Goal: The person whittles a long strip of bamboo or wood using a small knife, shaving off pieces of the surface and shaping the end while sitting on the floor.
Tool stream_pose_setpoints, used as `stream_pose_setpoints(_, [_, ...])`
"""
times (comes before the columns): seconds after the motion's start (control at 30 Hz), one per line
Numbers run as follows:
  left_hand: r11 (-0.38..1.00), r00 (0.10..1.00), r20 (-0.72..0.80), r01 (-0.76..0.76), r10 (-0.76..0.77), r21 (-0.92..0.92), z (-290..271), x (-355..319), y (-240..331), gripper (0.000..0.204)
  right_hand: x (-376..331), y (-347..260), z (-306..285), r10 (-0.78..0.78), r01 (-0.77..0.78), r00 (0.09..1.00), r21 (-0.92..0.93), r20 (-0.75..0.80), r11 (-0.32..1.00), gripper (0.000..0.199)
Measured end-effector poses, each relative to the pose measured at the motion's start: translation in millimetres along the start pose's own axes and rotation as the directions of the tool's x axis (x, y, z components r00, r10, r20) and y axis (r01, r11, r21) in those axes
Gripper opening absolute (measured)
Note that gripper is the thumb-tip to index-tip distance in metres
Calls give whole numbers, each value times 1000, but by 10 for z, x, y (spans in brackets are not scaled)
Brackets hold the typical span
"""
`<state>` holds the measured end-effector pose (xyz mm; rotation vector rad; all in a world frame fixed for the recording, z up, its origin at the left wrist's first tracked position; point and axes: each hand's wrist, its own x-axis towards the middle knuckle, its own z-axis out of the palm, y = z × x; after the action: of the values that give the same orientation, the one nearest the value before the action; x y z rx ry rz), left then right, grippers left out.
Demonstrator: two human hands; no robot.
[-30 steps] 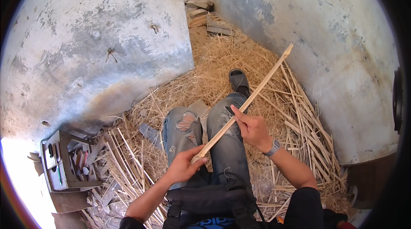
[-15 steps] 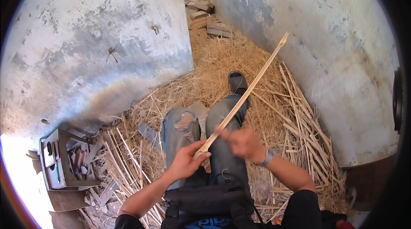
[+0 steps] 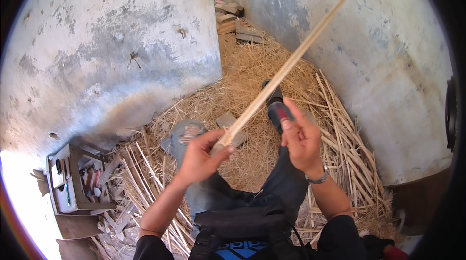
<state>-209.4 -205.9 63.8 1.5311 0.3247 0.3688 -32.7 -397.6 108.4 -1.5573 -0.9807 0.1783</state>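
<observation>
My left hand (image 3: 201,155) grips the lower end of a long pale wooden strip (image 3: 286,68). The strip slants up and to the right, and its far tip reaches high toward the right wall. My right hand (image 3: 301,138) hovers just right of the strip's lower part with fingers apart, not touching it. A watch (image 3: 318,180) sits on that wrist. I sit on straw with my legs in torn jeans (image 3: 187,134) stretched forward, and a dark shoe (image 3: 274,102) shows beyond my right hand.
An open wooden tool box (image 3: 68,184) with small tools stands at the left. Split cane strips lie in heaps at the right (image 3: 349,158) and at the left (image 3: 145,182). Stained plaster walls close in on both sides. Bricks (image 3: 233,17) are piled in the far corner.
My left hand has lifted the strip's near end off my lap and the strip now points higher. My right hand has let go of it and moved to the right.
</observation>
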Motion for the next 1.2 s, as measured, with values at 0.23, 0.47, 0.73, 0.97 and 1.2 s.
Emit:
stream_pose_setpoints(0.23, [997,989,-137,-55,47,-56,-366,392,596,37,-216,148,156,385,-317,898,-295,212,902,25])
stream_pose_setpoints(0.47, [977,988,-146,23,-55,-211,-347,1357,195,41,-1253,2282,1155,790,-397,404,-689,462,606,58])
stream_pose_setpoints(0.73, [863,942,-32,291,-333,-414,-640,1605,-218,43,-1700,2966,1811,569,-593,-118,-517,814,617,73])
stream_pose_setpoints(0.97, [835,894,-92,367,-438,-410,-1003,1687,-509,42,-1551,2940,2028,313,-428,-97,-323,945,844,60])
stream_pose_setpoints(1.2, [901,900,-157,366,-406,-233,-1096,1730,-810,48,-1188,2640,2278,256,-352,-104,-277,961,894,49])
